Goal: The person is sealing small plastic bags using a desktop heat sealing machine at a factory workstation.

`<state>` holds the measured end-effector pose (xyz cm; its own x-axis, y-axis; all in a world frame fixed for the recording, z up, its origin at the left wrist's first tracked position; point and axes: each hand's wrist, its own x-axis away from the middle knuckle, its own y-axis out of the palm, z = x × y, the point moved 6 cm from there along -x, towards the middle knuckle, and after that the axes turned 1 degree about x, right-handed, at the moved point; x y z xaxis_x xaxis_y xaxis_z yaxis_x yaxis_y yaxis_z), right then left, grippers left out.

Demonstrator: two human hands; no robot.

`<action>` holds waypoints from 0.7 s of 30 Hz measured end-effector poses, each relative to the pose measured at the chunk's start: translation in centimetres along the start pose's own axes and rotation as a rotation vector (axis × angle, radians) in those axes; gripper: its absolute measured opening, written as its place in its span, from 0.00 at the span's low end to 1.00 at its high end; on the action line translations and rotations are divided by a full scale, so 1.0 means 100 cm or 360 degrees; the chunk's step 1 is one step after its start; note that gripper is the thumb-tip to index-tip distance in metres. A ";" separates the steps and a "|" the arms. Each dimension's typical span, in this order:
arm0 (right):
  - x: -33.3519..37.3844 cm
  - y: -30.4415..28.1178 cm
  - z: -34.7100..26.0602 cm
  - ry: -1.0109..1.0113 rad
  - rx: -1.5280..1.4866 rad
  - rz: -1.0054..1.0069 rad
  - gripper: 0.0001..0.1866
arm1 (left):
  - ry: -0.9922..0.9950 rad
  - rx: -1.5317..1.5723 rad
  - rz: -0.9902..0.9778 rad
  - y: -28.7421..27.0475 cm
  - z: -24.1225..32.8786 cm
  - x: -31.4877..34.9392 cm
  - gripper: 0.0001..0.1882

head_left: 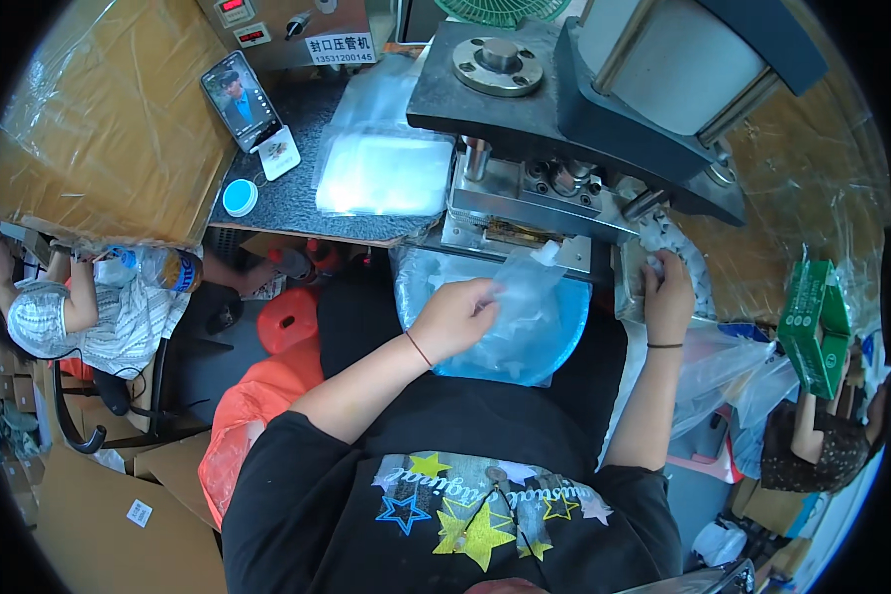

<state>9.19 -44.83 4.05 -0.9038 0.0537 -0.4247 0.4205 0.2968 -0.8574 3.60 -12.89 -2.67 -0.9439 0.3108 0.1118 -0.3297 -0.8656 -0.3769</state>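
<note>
My left hand [452, 319] pinches the edge of a clear plastic pouch [525, 285] with a small white spout at its top corner. The pouch is held just in front of the lower jaw of a metal press [525, 203], over a blue basin [576, 327] on my lap with more clear plastic in it. My right hand [670, 297] reaches to a metal tray [628, 282] at the press's right side. Its fingers are bent together at small white pieces [675, 243]; what they grip is mostly hidden. A stack of flat clear pouches [384, 176] lies on the table left of the press.
A propped phone [238, 99] and a round blue-lidded tub [240, 197] stand on the dark table [302, 203]. Large cardboard boxes [99, 119] flank the work place. Another person [99, 307] sits at the left, one more [822, 445] at the right near a green box [814, 327].
</note>
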 end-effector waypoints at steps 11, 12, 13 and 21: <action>0.005 -0.003 0.000 -0.0083 0.0003 0.0091 0.13 | -0.0466 0.1425 -0.0401 0.022 0.006 0.017 0.15; 0.006 -0.002 0.000 -0.0078 0.0005 0.0093 0.13 | -0.0489 0.1470 -0.0390 0.020 0.012 0.017 0.15; 0.007 -0.003 -0.001 -0.0101 0.0006 0.0150 0.13 | -0.0511 0.1514 -0.0377 0.018 0.014 0.016 0.15; 0.010 -0.002 -0.002 -0.0101 -0.0033 0.0224 0.11 | -0.0474 0.1562 -0.0168 -0.003 0.010 -0.011 0.13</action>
<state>8.14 -44.65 3.86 -0.8290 0.0360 -0.5581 0.5401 0.3105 -0.7822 4.73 -13.40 -1.76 -0.8319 0.4096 0.3744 -0.1564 -0.8204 0.5499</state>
